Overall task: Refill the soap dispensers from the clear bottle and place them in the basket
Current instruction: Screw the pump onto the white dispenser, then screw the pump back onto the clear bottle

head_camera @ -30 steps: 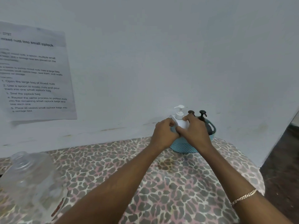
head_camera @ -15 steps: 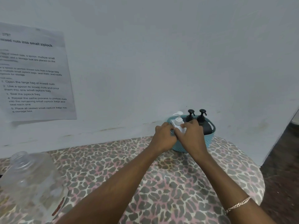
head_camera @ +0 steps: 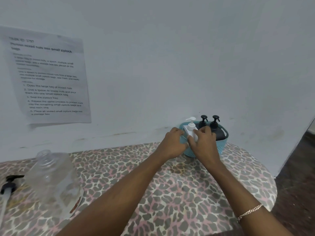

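Fingers of the right hand curl round the white plastic pump dispenser. It stands upright in the left end of the teal perforated plastic basket, beside two black pump dispensers. The left hand curls at its other side; whether it grips I cannot tell. Refilled, the dispenser is probably heavy and slick, so it is best held by the body, not the pump neck.

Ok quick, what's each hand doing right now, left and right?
Left hand: fingers curled against the white dispenser, apparently holding it in the basket.
Right hand: fingers curled round the white dispenser, holding it.
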